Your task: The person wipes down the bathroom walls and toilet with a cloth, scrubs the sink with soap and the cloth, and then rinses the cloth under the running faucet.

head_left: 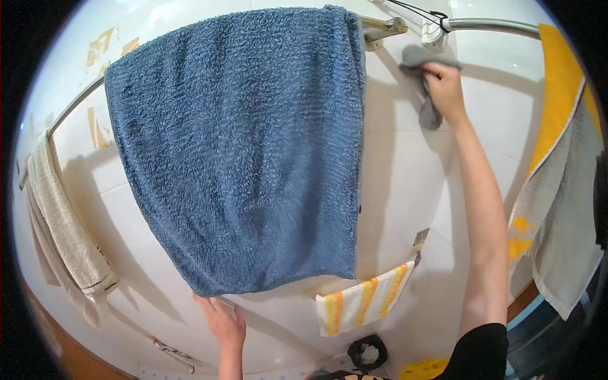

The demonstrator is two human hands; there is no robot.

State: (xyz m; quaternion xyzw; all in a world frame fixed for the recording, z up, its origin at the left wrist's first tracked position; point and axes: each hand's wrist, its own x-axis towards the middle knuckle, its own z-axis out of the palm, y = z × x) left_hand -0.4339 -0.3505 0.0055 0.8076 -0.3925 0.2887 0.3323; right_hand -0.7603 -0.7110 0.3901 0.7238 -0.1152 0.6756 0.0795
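A grey cloth (430, 117) is bunched in my right hand (443, 88), against the white tiled wall near the bracket of the rail. A large blue towel (240, 152) hangs over the metal rail (79, 101) and fills the middle of the view. Below its lower left edge, my left hand (221, 323) has its fingers apart, the fingertips at the towel's hem and partly hidden there.
Beige towels (66, 221) hang at the left. A yellow and grey towel (557, 126) hangs from another rail (494, 25) at the right. Lower down are a striped yellow and white cloth (364, 301) and a black-lined bin (367, 353).
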